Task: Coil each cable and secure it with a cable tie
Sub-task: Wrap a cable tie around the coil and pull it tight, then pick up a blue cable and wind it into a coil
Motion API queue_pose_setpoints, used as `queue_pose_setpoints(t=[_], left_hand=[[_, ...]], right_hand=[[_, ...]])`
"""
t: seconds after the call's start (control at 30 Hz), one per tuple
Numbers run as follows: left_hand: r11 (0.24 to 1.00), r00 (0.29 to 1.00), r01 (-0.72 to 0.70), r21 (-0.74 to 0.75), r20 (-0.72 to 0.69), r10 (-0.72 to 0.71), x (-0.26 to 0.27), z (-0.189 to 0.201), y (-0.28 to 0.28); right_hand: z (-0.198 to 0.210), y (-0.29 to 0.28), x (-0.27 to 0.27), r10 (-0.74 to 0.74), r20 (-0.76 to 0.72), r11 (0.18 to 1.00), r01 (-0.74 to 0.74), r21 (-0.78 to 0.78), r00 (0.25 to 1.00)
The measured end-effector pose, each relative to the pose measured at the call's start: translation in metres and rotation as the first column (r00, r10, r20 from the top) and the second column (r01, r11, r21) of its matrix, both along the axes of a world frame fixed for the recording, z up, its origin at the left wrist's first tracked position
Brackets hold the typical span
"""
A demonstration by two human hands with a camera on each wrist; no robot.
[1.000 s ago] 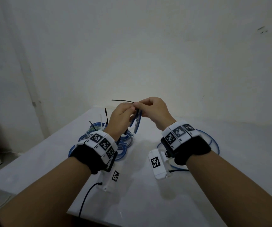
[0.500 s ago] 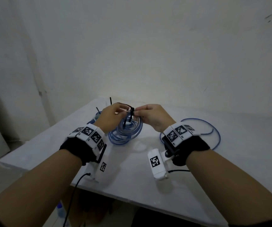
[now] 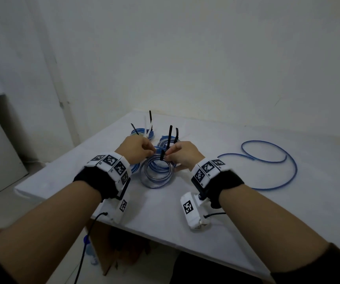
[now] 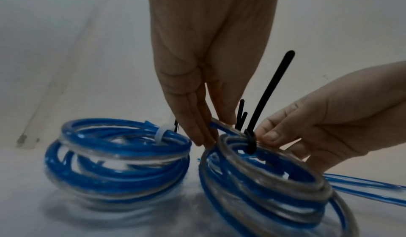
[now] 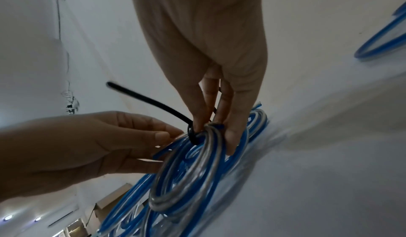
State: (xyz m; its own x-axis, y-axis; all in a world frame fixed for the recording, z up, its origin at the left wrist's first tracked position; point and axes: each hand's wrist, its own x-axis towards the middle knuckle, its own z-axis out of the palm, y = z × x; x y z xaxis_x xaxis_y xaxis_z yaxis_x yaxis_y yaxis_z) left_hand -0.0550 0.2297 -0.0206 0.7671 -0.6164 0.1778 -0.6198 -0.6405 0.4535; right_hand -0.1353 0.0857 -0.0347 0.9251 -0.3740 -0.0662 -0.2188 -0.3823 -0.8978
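Head view, centre of frame: both hands meet over a blue-and-clear cable coil (image 3: 157,171) that is now down on the white table (image 3: 247,201). A sec ago it was held up in the air between the fingers w/ the black cable tie (image 3: 166,146) lying sideways; half a sec ago the tie was looped round the bundle; now the tail sticks straight up and the coil's lower edge rests on the tabletop.

Left hand (image 3: 136,149): fingers nearly straight, tips pressed together on the strands just left of the tie head, per the left wrist cam. Right hand (image 3: 182,154): thumb and fingers pinching the bundle right at the tie head, one finger hooked inside the loop.

Looks to me like the tie is threaded and cinched, so this coil is about done; prob just a last tug or a let-go left.

Upper centre of head view: other tied coils (image 3: 144,134), black and white tails poking up; in the left wrist cam one sits beside the current coil, lower left, w/ a white tie (image 4: 161,134). Right side of frame: a loose blue cable (image 3: 267,160) sprawls uncoiled, well apart from the hands. I'd guess that one's next.
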Motion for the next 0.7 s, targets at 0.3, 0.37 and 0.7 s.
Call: queue_pose_setpoints(t=[0.3,0.37,0.7], left_hand=[[1.000,0.996,-0.009,-0.016,0.092,0.011,-0.011,0.022,-0.013],[0.994,0.992,-0.005,-0.112,0.128,0.019,-0.018,0.030,-0.021],[0.954,0.947,0.291,0.074,0.121,-0.299,-0.065,0.048,-0.115]], right_hand=[[0.011,-0.018,-0.007,0.032,-0.064,0.992,-0.039,-0.117,0.997],[0.016,-0.036,-0.017,0.017,-0.124,0.976,-0.044,-0.214,0.992],[0.020,-0.111,-0.075,-0.102,-0.618,0.676,-0.401,-0.618,0.780]])
